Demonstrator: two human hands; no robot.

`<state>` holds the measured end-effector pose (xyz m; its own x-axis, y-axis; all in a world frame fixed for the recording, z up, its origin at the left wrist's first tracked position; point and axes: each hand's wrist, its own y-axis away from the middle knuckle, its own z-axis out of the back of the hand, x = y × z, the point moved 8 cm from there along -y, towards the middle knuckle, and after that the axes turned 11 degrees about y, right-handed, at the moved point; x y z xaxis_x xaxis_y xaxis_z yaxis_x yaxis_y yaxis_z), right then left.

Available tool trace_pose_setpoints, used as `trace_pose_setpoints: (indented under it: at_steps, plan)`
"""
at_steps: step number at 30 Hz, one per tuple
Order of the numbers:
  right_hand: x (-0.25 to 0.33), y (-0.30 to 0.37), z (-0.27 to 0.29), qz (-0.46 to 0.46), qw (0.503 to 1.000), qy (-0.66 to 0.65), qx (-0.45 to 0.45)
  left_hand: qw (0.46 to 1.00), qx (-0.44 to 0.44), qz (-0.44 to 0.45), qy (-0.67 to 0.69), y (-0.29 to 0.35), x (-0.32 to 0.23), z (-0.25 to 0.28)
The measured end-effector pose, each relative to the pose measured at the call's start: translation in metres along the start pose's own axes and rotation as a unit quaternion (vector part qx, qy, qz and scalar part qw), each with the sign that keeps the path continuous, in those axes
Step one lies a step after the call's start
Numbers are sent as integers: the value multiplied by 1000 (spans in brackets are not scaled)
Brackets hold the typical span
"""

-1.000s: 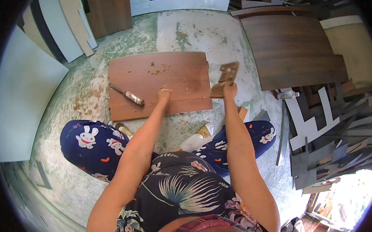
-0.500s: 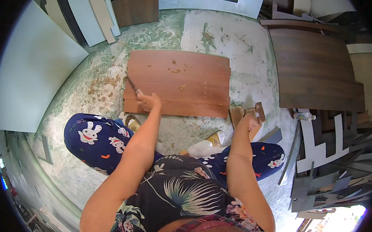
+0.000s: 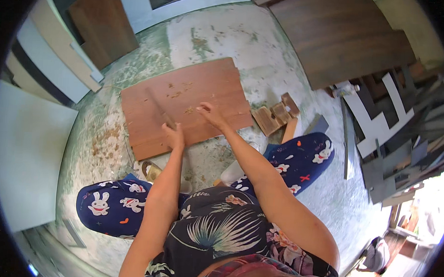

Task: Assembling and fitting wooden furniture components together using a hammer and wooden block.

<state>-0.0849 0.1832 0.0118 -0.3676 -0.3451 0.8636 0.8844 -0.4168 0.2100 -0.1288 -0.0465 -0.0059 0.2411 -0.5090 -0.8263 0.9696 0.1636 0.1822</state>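
A flat reddish-brown wooden board (image 3: pixel 145 132) lies on the floor in front of me, with small wood shavings (image 3: pixel 174 93) scattered over it. My left hand (image 3: pixel 174 135) is closed around the near end of a long, narrow hand tool (image 3: pixel 159 107). The tool is blurred, so I cannot make out its exact kind; it points away to the far left above the board. Over the board's right part, my right hand (image 3: pixel 213 114) is held with its fingers apart and nothing in them.
Brown wooden blocks (image 3: pixel 275 116) sit just right of the board. My legs are folded on either side, and a yellowish sandal (image 3: pixel 151 170) shows near the board's near edge. Dark panels (image 3: pixel 343 37) and grey and white offcuts (image 3: pixel 383 130) fill the right; pale panels (image 3: pixel 36 145) lean at left.
My right hand has left the wooden blocks and moved left over the board. The tool in my left hand now reaches over the board. The whole view has turned, so the board appears tilted.
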Motion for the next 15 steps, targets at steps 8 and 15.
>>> trace_pose_setpoints:
  at_steps: [8, 15]
  plan:
    - [-23, 27, 59, -81, 984, -5, -160, 913, 357, -195, 30, 97, -100, -91]
    - [-118, 107, 180, -310, 770, 20, -558, 882, 358, -307, 15, 113, -103, -104]
